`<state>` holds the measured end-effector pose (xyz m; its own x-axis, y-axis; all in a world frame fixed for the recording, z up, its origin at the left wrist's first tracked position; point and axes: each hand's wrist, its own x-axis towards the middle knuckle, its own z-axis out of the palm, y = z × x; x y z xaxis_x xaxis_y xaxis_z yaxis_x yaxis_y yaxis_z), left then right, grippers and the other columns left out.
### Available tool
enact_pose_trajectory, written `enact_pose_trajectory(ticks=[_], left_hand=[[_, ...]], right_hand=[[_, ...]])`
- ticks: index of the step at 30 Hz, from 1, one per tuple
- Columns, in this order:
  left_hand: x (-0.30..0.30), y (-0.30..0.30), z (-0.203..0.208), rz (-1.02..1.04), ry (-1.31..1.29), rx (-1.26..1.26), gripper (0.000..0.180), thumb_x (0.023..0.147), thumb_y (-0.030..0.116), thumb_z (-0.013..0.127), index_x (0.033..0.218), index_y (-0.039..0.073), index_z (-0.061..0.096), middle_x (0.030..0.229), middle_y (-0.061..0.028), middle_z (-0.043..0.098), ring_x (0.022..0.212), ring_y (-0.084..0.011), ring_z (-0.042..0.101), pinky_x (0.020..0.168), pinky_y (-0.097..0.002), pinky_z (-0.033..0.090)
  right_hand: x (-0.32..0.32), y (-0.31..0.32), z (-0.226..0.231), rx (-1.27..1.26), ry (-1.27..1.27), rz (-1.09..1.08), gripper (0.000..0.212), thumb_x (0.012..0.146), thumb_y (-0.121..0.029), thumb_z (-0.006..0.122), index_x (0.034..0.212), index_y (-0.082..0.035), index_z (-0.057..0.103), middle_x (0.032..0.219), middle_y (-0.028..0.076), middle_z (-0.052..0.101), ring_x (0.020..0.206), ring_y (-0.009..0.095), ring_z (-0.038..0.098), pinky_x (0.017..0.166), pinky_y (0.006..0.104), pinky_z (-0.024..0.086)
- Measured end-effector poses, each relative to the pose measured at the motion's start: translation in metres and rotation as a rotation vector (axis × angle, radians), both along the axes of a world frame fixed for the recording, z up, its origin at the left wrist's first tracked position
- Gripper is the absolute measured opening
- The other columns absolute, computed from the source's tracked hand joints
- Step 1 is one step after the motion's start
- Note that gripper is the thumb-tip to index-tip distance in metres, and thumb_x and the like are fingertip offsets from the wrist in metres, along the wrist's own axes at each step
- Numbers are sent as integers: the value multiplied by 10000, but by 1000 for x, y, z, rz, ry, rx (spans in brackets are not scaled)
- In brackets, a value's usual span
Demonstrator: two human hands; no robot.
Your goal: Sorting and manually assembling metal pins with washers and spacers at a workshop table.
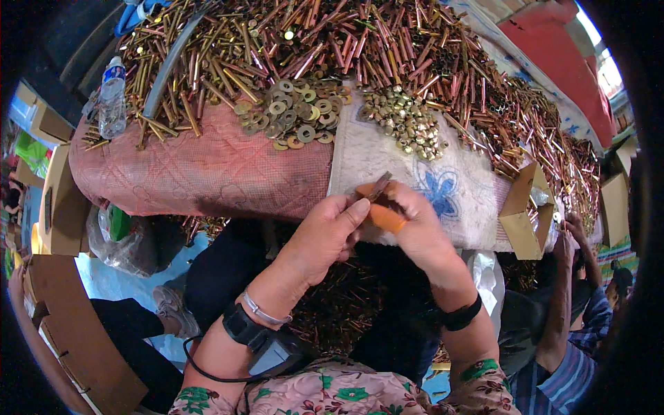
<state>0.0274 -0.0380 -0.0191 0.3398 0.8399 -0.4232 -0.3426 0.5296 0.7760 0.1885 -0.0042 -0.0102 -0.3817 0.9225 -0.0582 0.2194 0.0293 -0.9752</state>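
Note:
My left hand is closed, its thumb and fingers pinching the lower end of a short, dull metal bolt. The bolt tilts up and to the right, just off the front of the cloth-covered work surface. My right hand curls around the same bolt from the other side, its fingers slightly blurred. Orange covers sit on some of its fingers. Beyond my hands lie a heap of flat washers and, to its right, a pile of shiny nuts. My fingers partly hide the bolt.
A large mound of brass and pinkish metal rods covers the far side. A water bottle stands at the left. An open cardboard box sits at the right edge, near another person's arms. More rods lie below, between my legs.

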Motion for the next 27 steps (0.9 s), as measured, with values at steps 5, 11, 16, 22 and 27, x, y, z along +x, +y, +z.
enact_pose_trajectory(ticks=[5,11,16,22,27], left_hand=[[-3,2,-1,75,-59,45,181,916,222,476,947,48,516,647,20,429,515,-37,346,414,-158,266],[2,1,0,184,-110,5,112,893,134,497,939,33,512,696,3,451,555,-42,364,428,-154,285],[-3,1,0,157,-117,14,104,890,130,502,936,38,514,690,9,445,536,-29,345,419,-142,261],[-6,1,1,157,-141,29,114,895,165,501,920,53,497,657,33,422,493,-20,312,420,-157,253],[-4,0,3,165,-121,30,127,896,173,517,917,48,521,647,36,425,494,-8,307,406,-138,231]], right_hand=[[23,29,5,103,-42,-352,102,854,-86,550,916,-8,573,772,26,576,684,75,507,603,223,417],[32,61,-15,608,-533,-391,129,798,-75,589,912,-18,567,838,152,603,719,276,587,650,353,465],[21,62,-9,684,-797,-325,181,766,-87,602,924,-21,543,951,186,578,845,365,560,711,433,458],[21,53,-5,613,-654,-356,159,781,-66,598,920,-13,544,892,175,593,760,315,583,678,373,473],[27,38,-7,183,-43,-302,178,829,-39,569,1005,-15,569,859,87,620,706,182,592,638,280,488]])
